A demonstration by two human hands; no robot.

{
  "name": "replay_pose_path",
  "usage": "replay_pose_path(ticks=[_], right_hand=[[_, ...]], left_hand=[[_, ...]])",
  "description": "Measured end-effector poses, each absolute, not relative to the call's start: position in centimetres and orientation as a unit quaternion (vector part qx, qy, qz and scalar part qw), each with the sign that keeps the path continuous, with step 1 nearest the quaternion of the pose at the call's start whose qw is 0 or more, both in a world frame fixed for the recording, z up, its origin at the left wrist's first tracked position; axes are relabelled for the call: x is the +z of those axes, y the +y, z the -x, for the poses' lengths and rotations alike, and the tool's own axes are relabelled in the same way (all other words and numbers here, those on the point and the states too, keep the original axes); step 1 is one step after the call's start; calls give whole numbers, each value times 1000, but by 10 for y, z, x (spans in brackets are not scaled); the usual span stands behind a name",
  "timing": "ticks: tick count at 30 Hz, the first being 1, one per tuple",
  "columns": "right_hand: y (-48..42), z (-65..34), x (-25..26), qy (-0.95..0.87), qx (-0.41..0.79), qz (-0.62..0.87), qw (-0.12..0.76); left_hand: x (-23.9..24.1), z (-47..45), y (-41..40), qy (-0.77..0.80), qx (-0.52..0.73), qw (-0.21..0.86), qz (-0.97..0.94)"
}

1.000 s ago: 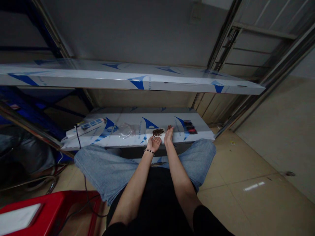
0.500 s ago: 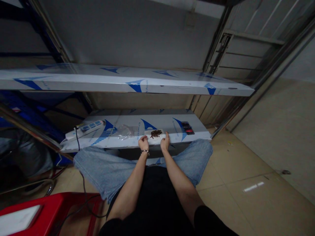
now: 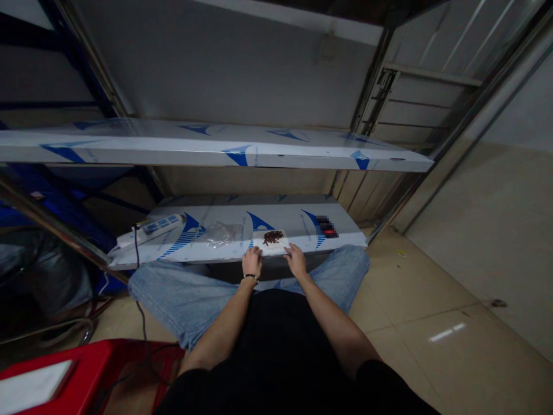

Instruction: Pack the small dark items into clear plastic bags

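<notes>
A small heap of dark brown bits (image 3: 273, 236) lies on a white sheet (image 3: 279, 247) near the front edge of the low shelf (image 3: 224, 219). My left hand (image 3: 252, 261) rests just left of the sheet at the shelf's edge, fingers curled down. My right hand (image 3: 296, 259) lies at the sheet's right front corner with its fingers stretched flat on it. Neither hand lifts anything off the shelf. A beaded bracelet sits on my left wrist.
A clear plastic bag (image 3: 222, 231) and a white power strip (image 3: 152, 226) with a black cable lie on the shelf to the left. A second shelf (image 3: 207, 147) hangs above. A red stool (image 3: 82, 369) stands at lower left; tiled floor lies to the right.
Both hands have drawn back from beside the heap to the shelf's front edge. The left palm, turned up a second ago, now faces down.
</notes>
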State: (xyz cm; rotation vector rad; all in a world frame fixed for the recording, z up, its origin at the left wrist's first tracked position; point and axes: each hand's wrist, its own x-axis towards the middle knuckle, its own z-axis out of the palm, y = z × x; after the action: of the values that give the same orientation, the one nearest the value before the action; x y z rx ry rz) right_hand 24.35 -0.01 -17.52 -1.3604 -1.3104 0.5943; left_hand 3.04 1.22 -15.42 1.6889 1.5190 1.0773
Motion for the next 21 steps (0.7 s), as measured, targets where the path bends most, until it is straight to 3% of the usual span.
replay_pose_path(ticks=[6,15,21], right_hand=[[4,-243,-174,-526,249,573,576],[6,-240,-169,-550,202,597,548],[15,-240,-175,-560,165,598,549]], left_hand=[[-165,-24,17,562,428,288,-646],[-157,-20,25,560,430,299,-642],[-160,-16,26,558,382,231,-699]])
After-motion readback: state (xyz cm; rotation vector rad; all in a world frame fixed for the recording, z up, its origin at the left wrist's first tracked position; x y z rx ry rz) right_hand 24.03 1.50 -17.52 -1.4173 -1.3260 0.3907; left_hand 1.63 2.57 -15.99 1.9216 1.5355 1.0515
